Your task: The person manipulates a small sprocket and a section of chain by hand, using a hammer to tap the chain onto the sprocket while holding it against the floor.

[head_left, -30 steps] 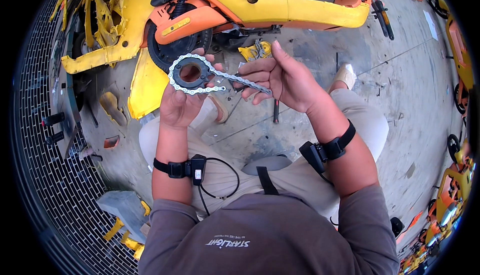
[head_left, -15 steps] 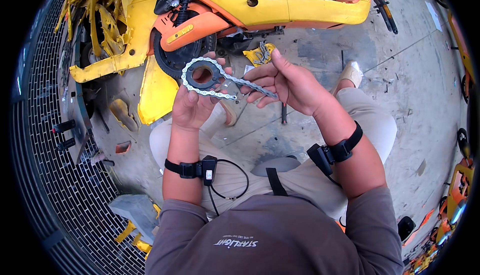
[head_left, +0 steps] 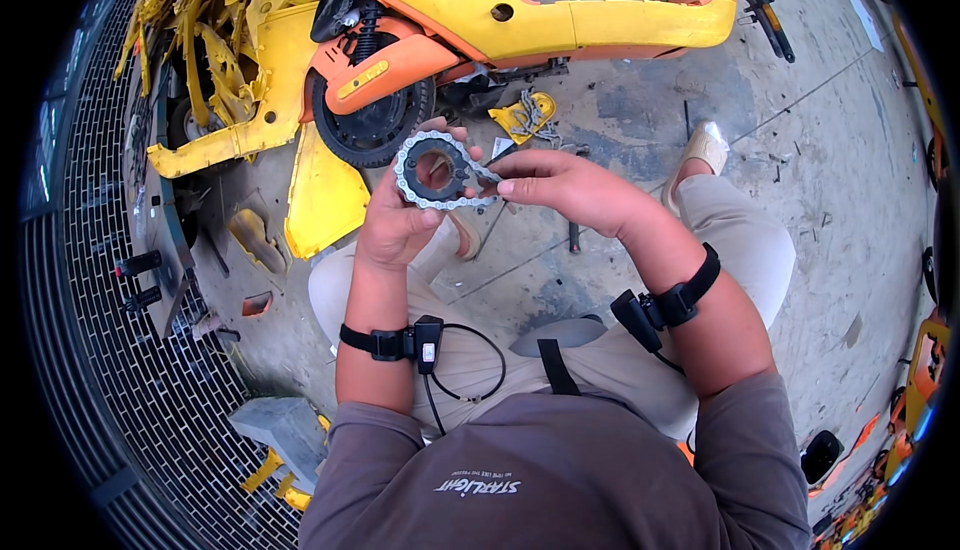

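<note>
My left hand [head_left: 392, 228] holds a dark round sprocket [head_left: 436, 194] upright, thumb at its lower edge and fingers behind. A silver roller chain [head_left: 402, 172] wraps around the sprocket's rim. My right hand [head_left: 565, 188] pinches the chain's loose part between thumb and fingertips, just right of the sprocket. Beyond the hands, a grey chain [head_left: 540, 128] lies on a small yellow plastic piece [head_left: 519, 115] on the floor.
A yellow and orange scooter body [head_left: 630, 25] with a black wheel [head_left: 365, 135] lies ahead. Yellow panels [head_left: 320, 200] are heaped at the far left. A dark rod [head_left: 574, 237] lies between my feet. A grey block [head_left: 275, 430] stands at lower left.
My right hand has moved left and closed on the chain, which hung out to the right before. The sprocket and my left hand have shifted slightly right and down.
</note>
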### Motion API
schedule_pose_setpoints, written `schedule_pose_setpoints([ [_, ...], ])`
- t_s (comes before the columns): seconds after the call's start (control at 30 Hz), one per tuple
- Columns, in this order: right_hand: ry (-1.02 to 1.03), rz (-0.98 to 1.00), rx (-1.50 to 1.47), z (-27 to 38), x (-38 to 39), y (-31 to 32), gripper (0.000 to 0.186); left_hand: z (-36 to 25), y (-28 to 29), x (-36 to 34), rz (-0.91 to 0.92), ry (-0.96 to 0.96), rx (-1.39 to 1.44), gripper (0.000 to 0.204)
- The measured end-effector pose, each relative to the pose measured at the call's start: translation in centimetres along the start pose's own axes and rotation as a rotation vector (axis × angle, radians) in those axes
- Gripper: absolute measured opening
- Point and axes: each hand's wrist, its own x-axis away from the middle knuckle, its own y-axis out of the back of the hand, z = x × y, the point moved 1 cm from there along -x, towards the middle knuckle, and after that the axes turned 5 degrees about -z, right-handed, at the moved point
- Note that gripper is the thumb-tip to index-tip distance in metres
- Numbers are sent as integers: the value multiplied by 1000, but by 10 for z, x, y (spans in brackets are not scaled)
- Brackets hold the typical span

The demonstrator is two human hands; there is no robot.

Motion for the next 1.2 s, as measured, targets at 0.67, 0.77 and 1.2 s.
schedule_pose_setpoints([
  [0.67,270,-133,423,-4,-2,-14,38,2,-1,-1,15,-13,-50,97],
  [0.77,363,-212,593,0,0,-15,30,1,-3,-1,-5,-30,-38,97],
  [1.2,579,-312,877,11,7,-16,21,2,-1,-2,-58,-64,21,97],
])
